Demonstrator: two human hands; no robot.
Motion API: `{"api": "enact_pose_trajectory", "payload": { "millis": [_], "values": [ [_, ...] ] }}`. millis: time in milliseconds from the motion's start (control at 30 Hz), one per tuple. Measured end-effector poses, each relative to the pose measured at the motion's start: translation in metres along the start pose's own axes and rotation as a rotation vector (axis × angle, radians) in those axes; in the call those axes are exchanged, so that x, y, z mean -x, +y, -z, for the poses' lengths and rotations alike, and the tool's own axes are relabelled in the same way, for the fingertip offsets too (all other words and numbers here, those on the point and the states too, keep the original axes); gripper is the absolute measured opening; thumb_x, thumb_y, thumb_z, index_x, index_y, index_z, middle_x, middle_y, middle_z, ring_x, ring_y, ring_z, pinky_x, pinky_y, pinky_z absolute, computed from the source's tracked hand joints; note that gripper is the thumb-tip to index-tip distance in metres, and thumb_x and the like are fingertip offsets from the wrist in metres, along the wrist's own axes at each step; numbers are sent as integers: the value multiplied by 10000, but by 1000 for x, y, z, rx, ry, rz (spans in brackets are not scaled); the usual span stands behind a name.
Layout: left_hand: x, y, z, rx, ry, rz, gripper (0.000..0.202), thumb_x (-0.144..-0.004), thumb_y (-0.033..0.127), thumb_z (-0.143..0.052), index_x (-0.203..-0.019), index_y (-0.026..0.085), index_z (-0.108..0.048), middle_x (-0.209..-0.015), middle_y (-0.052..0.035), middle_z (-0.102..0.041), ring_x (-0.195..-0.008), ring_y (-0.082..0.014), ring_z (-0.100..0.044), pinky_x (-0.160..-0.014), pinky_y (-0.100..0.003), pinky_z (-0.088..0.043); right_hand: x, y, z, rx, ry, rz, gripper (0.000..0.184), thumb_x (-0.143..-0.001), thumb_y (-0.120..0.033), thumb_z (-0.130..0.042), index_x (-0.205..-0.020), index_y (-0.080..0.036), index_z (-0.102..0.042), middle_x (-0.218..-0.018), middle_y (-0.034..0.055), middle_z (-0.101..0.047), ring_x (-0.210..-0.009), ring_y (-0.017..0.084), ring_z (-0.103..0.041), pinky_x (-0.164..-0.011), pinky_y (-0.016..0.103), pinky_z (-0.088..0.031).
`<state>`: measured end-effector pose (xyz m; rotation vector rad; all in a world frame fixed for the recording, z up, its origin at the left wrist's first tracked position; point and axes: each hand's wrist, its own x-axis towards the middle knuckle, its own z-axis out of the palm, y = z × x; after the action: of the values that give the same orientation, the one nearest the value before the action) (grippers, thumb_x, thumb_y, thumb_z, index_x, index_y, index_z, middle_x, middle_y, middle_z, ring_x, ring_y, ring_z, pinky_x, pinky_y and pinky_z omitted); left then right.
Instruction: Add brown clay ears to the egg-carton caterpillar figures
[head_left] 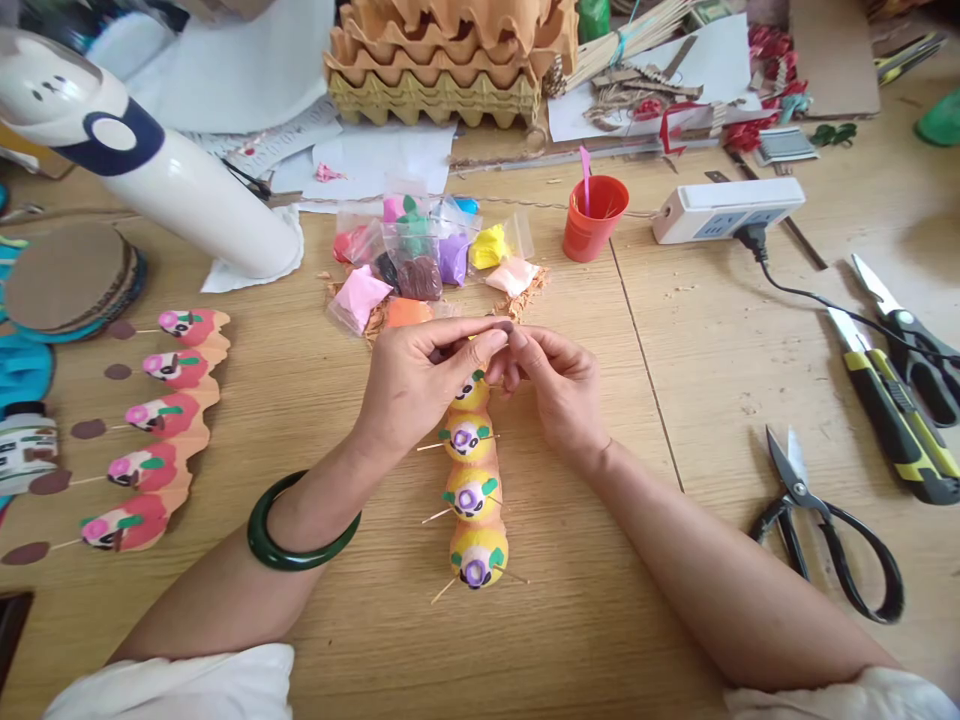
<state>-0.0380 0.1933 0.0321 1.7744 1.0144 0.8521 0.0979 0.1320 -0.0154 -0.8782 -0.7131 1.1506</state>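
Observation:
Above the far end of a yellow egg-carton strip [480, 522] my hands meet fingertip to fingertip. My left hand [416, 375], a dark green bangle on its wrist, is closed in a pinch on a small dark brown bit of clay [504, 326]. Thumb and fingers of my right hand [561, 390] press at the same bit from the other side. The strip's bumps carry clay faces with purple rings, green pieces and thin sticks poking out sideways. Its far end is partly hidden by my hands.
Bags of coloured clay [420, 278] lie beyond my hands, near a red cup [595, 220]. At left is a red carton strip [161, 470] with brown clay discs on sticks. Scissors [802, 490], a utility knife [874, 400] and a power strip [727, 210] lie at right.

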Motion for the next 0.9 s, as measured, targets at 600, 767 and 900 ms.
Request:
{"api": "enact_pose_trajectory", "payload": {
  "millis": [600, 767, 900],
  "values": [
    [-1, -1, 0, -51, 6, -32, 162, -888, 357, -758, -885, 234, -864, -694, -9, -746, -597, -135, -576, -536, -266, -445, -1, 2, 2, -16, -4, -42, 274, -903, -484, -779, -841, -218, -797, -561, -56, -632, -550, 69, -584, -543, 186, -525],
    [-1, 5, 1, -4, -27, -15, 205, -893, 376, -747, -795, 214, -824, -638, -7, -688, -590, -134, -560, -550, -261, -458, -2, 4, 2, 10, 3, -63, 311, -848, -518, -823, -883, -211, -791, -639, -45, -700, -536, 59, -551, -537, 196, -525],
    [-2, 4, 2, 24, -79, -4, 386, -960, 416, -680, -646, 198, -733, -533, 13, -535, -521, -109, -462, -503, -262, -396, -3, 5, 3, -4, 17, -57, 285, -874, -494, -808, -904, -211, -792, -625, -44, -697, -536, 60, -567, -534, 194, -517]
  ]
}}
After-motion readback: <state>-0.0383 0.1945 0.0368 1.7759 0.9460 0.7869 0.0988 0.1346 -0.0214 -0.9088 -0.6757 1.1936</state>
